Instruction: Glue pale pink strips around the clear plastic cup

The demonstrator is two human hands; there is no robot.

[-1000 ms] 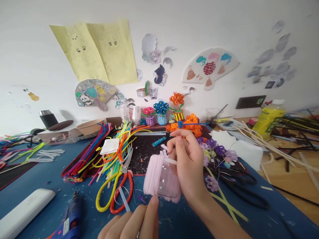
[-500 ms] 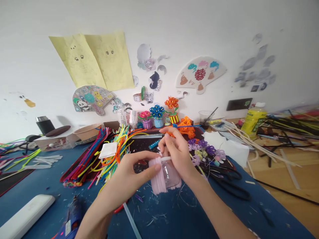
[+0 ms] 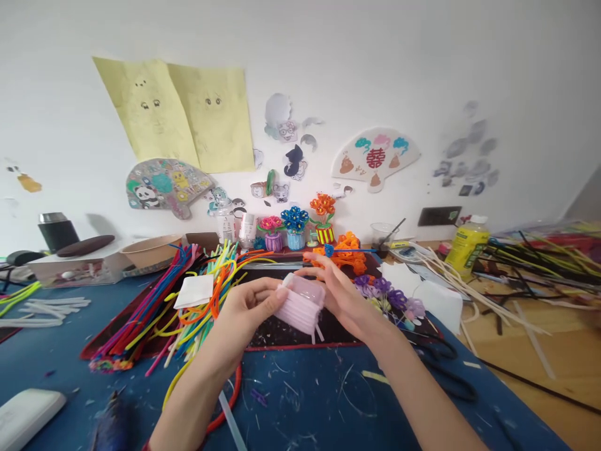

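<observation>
My left hand (image 3: pixel 248 313) pinches a small clear plastic cup (image 3: pixel 308 289) between thumb and fingers, at its left end. Pale pink pipe cleaners (image 3: pixel 299 311) lie side by side along the near side of the cup, which is tilted in the air. Two loose pink ends stick out at its lower right. At the cup's right side is my right hand (image 3: pixel 347 297), fingers stretched out and apart; whether they touch the cup I cannot tell.
Bundled colourful pipe cleaners (image 3: pixel 154 307) lie left, with a white pad (image 3: pixel 194 292) on top. Purple flowers (image 3: pixel 387 291) lie right. Potted pipe-cleaner flowers (image 3: pixel 295 228) stand by the wall. A blurred glue gun (image 3: pixel 111 423) is at the near left; a yellow bottle (image 3: pixel 467 247) stands far right.
The cup has been turned, so its pink strips face me and its bottom points right. My right hand has opened from its curled grip at the rim. The view has shifted slightly.
</observation>
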